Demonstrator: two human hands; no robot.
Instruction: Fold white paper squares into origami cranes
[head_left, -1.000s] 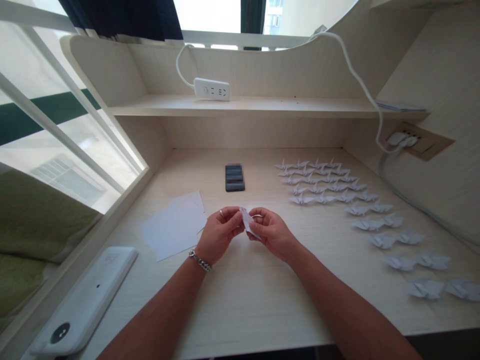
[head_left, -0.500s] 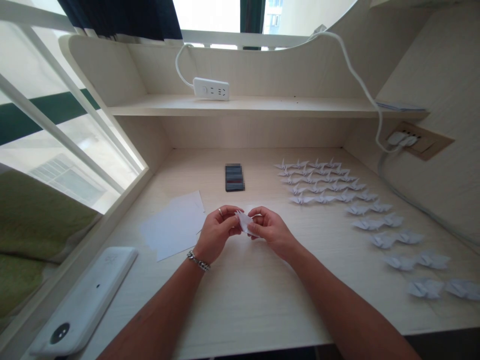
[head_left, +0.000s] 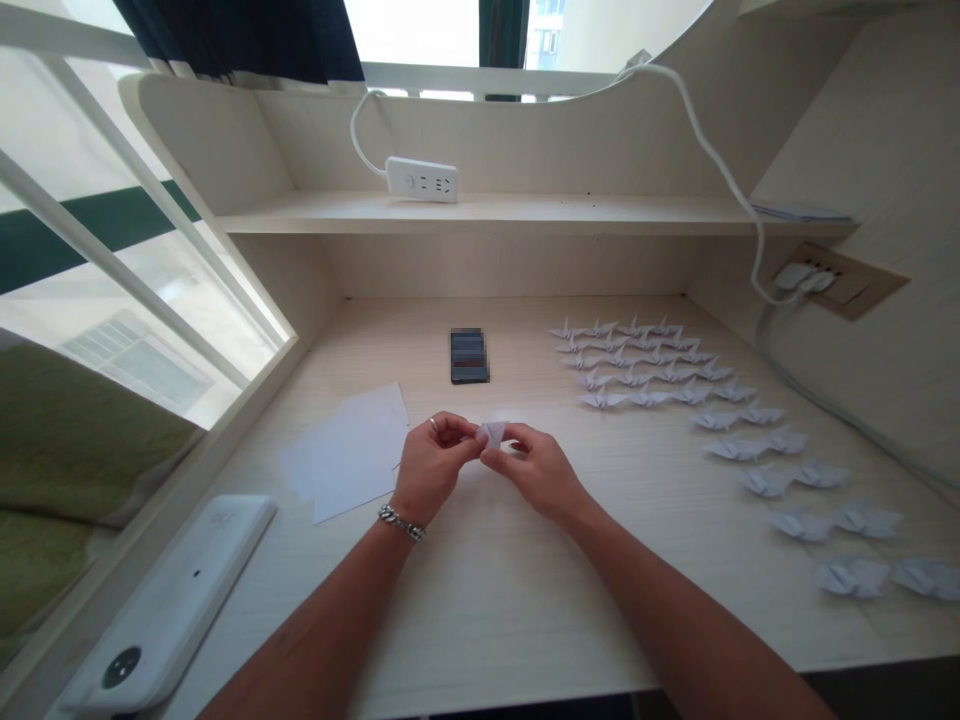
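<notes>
A small folded piece of white paper (head_left: 493, 434) is held up between my two hands, above the middle of the desk (head_left: 480, 620). My left hand (head_left: 439, 458) pinches its left side between thumb and fingers. At its right and lower edge, the thumb and index finger of my right hand (head_left: 536, 465) grip it too. Part of the paper is hidden by my fingertips. Beside my left hand lie several loose white paper sheets (head_left: 349, 455). To the right stand rows of folded white paper cranes (head_left: 649, 398).
A dark, blurred-out phone-like object (head_left: 469, 356) lies beyond my hands. At the lower left rests a long white device (head_left: 176, 600) with a round dark spot. A white power strip (head_left: 422, 180) sits on the shelf (head_left: 525, 208). A white cable (head_left: 705, 130) runs to the wall socket (head_left: 851, 283).
The folded paper has turned in my fingers and now shows a triangular face with its point downward. Both hands have shifted their grip slightly. The other things stay where they were.
</notes>
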